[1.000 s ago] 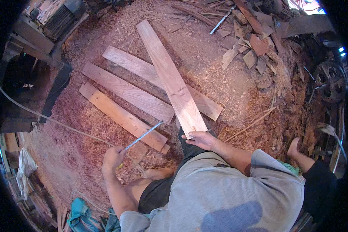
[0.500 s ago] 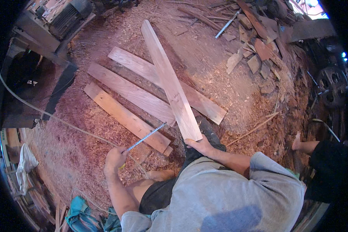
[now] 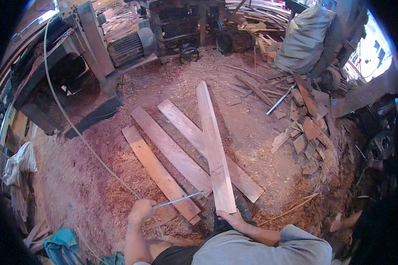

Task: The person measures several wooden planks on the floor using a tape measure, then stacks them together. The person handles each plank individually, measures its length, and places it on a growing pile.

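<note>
The right hand [image 3: 231, 217] is gripping the near end of the long plank [image 3: 213, 145], which is lying tilted across three boards [image 3: 172, 154] on the sawdust floor [image 3: 75, 176]. The left hand [image 3: 141, 210] is closing around a thin metal rule [image 3: 177, 200], whose tip is pointing toward the plank. No marking is visible on the plank yet, so measuring appears to be just starting.

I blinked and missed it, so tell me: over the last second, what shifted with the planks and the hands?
The long plank under the right hand swung: its far end, which leaned left, now points nearly straight away. The view tilted up, bringing in the machine and sack. The right hand still holds the plank's near end, the left hand still grips the thin metal rule, and the three planks on the sawdust lie as before.
</note>
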Action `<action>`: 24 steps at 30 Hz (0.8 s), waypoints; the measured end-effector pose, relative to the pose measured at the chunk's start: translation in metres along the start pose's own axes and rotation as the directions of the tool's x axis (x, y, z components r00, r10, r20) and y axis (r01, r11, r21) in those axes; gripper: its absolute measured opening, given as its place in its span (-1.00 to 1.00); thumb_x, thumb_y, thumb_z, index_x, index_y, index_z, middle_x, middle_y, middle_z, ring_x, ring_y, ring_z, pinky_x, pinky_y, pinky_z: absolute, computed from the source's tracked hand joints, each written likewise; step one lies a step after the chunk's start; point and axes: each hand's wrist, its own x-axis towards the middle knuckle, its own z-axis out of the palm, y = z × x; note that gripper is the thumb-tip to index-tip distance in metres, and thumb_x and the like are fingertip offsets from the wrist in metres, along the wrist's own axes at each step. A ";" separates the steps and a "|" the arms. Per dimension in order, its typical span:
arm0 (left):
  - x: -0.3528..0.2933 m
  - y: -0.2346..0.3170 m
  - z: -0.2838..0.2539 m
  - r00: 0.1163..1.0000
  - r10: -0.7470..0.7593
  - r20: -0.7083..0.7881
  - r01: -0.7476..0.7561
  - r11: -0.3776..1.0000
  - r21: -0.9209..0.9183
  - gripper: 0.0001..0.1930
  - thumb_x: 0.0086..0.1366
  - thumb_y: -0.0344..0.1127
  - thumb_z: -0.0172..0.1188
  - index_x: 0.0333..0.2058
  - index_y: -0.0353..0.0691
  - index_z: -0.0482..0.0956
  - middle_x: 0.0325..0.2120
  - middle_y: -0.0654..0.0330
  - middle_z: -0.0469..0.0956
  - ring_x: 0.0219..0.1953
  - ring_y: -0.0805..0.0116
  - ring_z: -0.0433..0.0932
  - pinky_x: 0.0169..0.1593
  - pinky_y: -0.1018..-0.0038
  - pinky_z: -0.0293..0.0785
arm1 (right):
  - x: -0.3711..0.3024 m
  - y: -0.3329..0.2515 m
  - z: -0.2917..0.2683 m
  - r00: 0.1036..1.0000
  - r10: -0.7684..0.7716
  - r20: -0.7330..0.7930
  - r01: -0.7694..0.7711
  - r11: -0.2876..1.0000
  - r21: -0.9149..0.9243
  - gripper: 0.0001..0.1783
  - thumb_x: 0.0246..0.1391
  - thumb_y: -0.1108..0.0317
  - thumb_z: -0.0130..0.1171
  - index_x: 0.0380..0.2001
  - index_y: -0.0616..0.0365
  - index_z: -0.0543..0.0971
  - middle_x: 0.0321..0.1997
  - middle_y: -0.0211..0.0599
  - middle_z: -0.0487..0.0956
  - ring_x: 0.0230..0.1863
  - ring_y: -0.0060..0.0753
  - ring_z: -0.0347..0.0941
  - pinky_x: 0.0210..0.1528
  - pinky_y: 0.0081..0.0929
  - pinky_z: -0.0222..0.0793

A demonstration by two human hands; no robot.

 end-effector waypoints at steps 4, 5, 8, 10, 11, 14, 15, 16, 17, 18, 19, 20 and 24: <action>-0.005 -0.007 0.005 1.000 -0.009 -0.016 0.008 0.999 -0.045 -0.78 0.19 -0.13 0.11 -0.40 -0.10 0.66 -0.38 -0.02 0.64 -0.24 -0.06 0.61 -0.10 0.07 0.52 | -0.003 -0.004 0.006 1.000 -0.001 -0.013 0.002 0.999 0.042 -0.58 0.06 0.40 0.34 -0.01 0.24 0.50 -0.11 -0.26 0.58 -0.16 -0.38 0.56 -0.22 -0.39 0.62; -0.005 -0.009 0.007 1.000 -0.011 -0.024 0.010 0.999 -0.052 -0.78 0.19 -0.13 0.11 -0.40 -0.09 0.66 -0.38 -0.02 0.64 -0.24 -0.07 0.61 -0.10 0.07 0.52 | -0.002 -0.007 0.006 1.000 0.000 -0.011 0.001 0.999 0.041 -0.59 0.06 0.41 0.34 -0.02 0.24 0.50 -0.12 -0.26 0.58 -0.17 -0.38 0.56 -0.22 -0.39 0.62; -0.003 -0.009 0.008 1.000 -0.022 -0.020 0.020 0.998 -0.056 -0.78 0.19 -0.14 0.11 -0.37 -0.07 0.67 -0.37 -0.03 0.64 -0.23 -0.06 0.61 -0.09 0.07 0.52 | 0.000 -0.002 0.005 0.999 -0.006 -0.040 0.006 1.000 0.012 -0.57 0.04 0.43 0.34 -0.01 0.22 0.48 -0.12 -0.26 0.58 -0.16 -0.36 0.56 -0.21 -0.34 0.63; -0.003 -0.008 0.006 0.997 0.041 -0.068 -0.044 0.998 -0.051 -0.78 0.21 -0.14 0.09 -0.40 -0.09 0.63 -0.45 0.02 0.62 -0.31 -0.07 0.61 -0.16 0.06 0.52 | 0.001 0.005 0.001 0.999 -0.006 -0.034 0.007 1.000 0.015 -0.56 0.03 0.44 0.34 0.00 0.22 0.47 -0.12 -0.26 0.58 -0.16 -0.35 0.57 -0.20 -0.32 0.64; -0.002 -0.011 0.010 0.998 0.024 -0.055 -0.027 0.999 -0.046 -0.79 0.21 -0.15 0.09 -0.41 -0.09 0.63 -0.45 0.01 0.62 -0.31 -0.07 0.61 -0.17 0.06 0.52 | -0.002 0.000 0.005 0.999 -0.004 -0.043 0.004 1.000 -0.003 -0.55 0.03 0.44 0.33 0.01 0.22 0.47 -0.12 -0.25 0.58 -0.16 -0.33 0.57 -0.22 -0.32 0.63; -0.001 -0.009 0.007 1.000 -0.013 0.006 0.013 1.000 -0.024 -0.78 0.20 -0.17 0.08 -0.34 -0.08 0.68 -0.37 -0.03 0.64 -0.23 -0.07 0.62 -0.10 0.06 0.53 | -0.002 0.004 0.006 0.999 0.012 -0.048 -0.009 0.998 0.062 -0.59 0.06 0.44 0.30 0.00 0.18 0.48 -0.13 -0.29 0.60 -0.14 -0.34 0.58 -0.20 -0.30 0.61; -0.001 -0.009 0.007 1.000 -0.020 0.007 0.020 0.999 -0.031 -0.78 0.20 -0.18 0.09 -0.33 -0.09 0.68 -0.37 -0.03 0.64 -0.22 -0.07 0.62 -0.10 0.06 0.53 | -0.004 -0.001 0.007 0.999 0.004 -0.037 -0.002 0.998 0.064 -0.60 0.06 0.43 0.30 -0.01 0.16 0.49 -0.13 -0.30 0.61 -0.13 -0.35 0.58 -0.19 -0.28 0.59; -0.001 -0.009 0.008 1.000 -0.026 0.008 0.026 0.999 -0.036 -0.78 0.20 -0.18 0.09 -0.33 -0.09 0.67 -0.37 -0.03 0.64 -0.22 -0.07 0.62 -0.10 0.06 0.53 | -0.004 -0.002 0.008 1.000 0.008 -0.028 -0.007 0.998 0.055 -0.60 0.06 0.43 0.30 -0.01 0.16 0.49 -0.13 -0.30 0.61 -0.13 -0.35 0.58 -0.19 -0.28 0.59; -0.003 -0.010 0.008 0.999 -0.030 0.010 0.030 0.999 -0.039 -0.78 0.20 -0.18 0.10 -0.33 -0.10 0.67 -0.36 -0.03 0.64 -0.22 -0.07 0.62 -0.10 0.06 0.53 | -0.004 -0.002 0.009 1.000 0.013 -0.021 -0.012 0.999 0.049 -0.60 0.06 0.43 0.30 -0.01 0.16 0.49 -0.13 -0.29 0.61 -0.12 -0.36 0.58 -0.19 -0.28 0.58; -0.003 -0.010 0.007 0.999 -0.029 0.025 0.030 0.999 -0.041 -0.78 0.20 -0.18 0.10 -0.32 -0.09 0.67 -0.36 -0.03 0.64 -0.22 -0.07 0.62 -0.10 0.06 0.53 | -0.004 -0.004 0.008 1.000 0.010 -0.023 -0.009 0.999 0.041 -0.60 0.07 0.43 0.30 -0.01 0.16 0.49 -0.13 -0.29 0.61 -0.12 -0.36 0.58 -0.20 -0.28 0.58; -0.004 -0.009 0.005 0.999 -0.026 0.041 0.028 0.999 -0.041 -0.79 0.20 -0.17 0.11 -0.32 -0.09 0.67 -0.35 -0.03 0.64 -0.21 -0.06 0.62 -0.09 0.06 0.53 | -0.005 -0.005 0.009 1.000 0.010 -0.023 -0.009 0.999 0.042 -0.60 0.07 0.43 0.30 -0.01 0.16 0.49 -0.13 -0.29 0.61 -0.12 -0.35 0.58 -0.19 -0.28 0.58; -0.006 -0.008 0.004 0.998 -0.023 0.057 0.025 0.999 -0.040 -0.79 0.20 -0.17 0.12 -0.31 -0.09 0.67 -0.35 -0.02 0.64 -0.21 -0.06 0.61 -0.09 0.07 0.53 | -0.006 -0.005 0.010 1.000 0.009 -0.024 -0.008 0.999 0.043 -0.60 0.07 0.43 0.30 -0.01 0.16 0.49 -0.13 -0.29 0.61 -0.12 -0.35 0.58 -0.19 -0.27 0.57; -0.006 -0.005 -0.001 0.997 -0.044 0.063 0.048 0.997 -0.065 -0.79 0.21 -0.17 0.12 -0.29 -0.09 0.66 -0.34 -0.01 0.64 -0.20 -0.04 0.61 -0.07 0.09 0.52 | -0.005 -0.005 0.009 0.999 0.019 -0.030 -0.017 0.998 0.057 -0.61 0.07 0.43 0.29 -0.01 0.17 0.49 -0.14 -0.29 0.62 -0.12 -0.35 0.58 -0.18 -0.27 0.57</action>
